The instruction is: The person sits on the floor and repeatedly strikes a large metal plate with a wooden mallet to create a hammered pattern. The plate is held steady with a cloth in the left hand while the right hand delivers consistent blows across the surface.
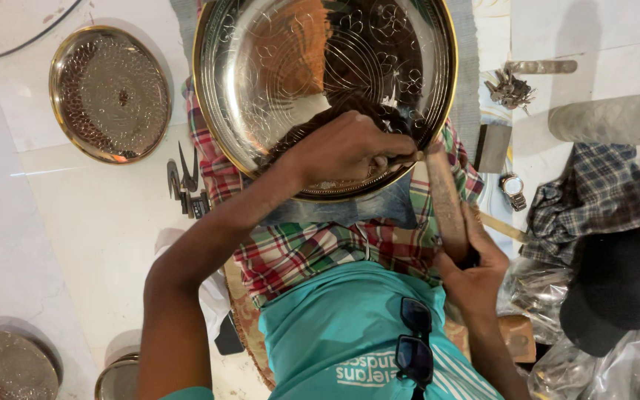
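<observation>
A large round engraved metal plate (275,67) with a brass-coloured rim rests tilted on my lap, over a checked cloth. My left hand (342,148) lies on its near rim, fingers closed around a small metal chisel (403,158) that points at the plate's edge. My right hand (474,261) grips the lower end of a flat wooden stick (444,194). The stick's upper end sits against the chisel's head, just right of my left hand.
On the white floor lie a smaller patterned plate (109,92) at far left, two more (12,365) (118,379) at lower left, and pliers (187,185) beside my knee. To the right are a wristwatch (512,189), keys (509,89), a metal pipe (609,118), checked fabric (594,192) and a black cap (620,285).
</observation>
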